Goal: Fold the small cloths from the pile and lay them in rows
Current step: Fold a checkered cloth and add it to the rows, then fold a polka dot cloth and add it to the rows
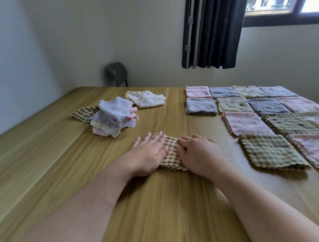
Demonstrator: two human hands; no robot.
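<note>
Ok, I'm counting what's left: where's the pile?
Head view: the pile lies left of centre on the table, beyond the left hand, a cream cloth behind it.

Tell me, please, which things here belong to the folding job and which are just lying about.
Job in hand: checked cloth, left hand and right hand on it, unfolded pile, loose spotted cloth, folded rows, table.
Lying about: chair, curtain, window.

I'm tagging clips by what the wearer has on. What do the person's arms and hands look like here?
Both are bare. The left hand and right hand wear no gloves, and no ring, watch or bracelet shows. The left forearm and right forearm are uncovered, with no sleeve in the frame.
</note>
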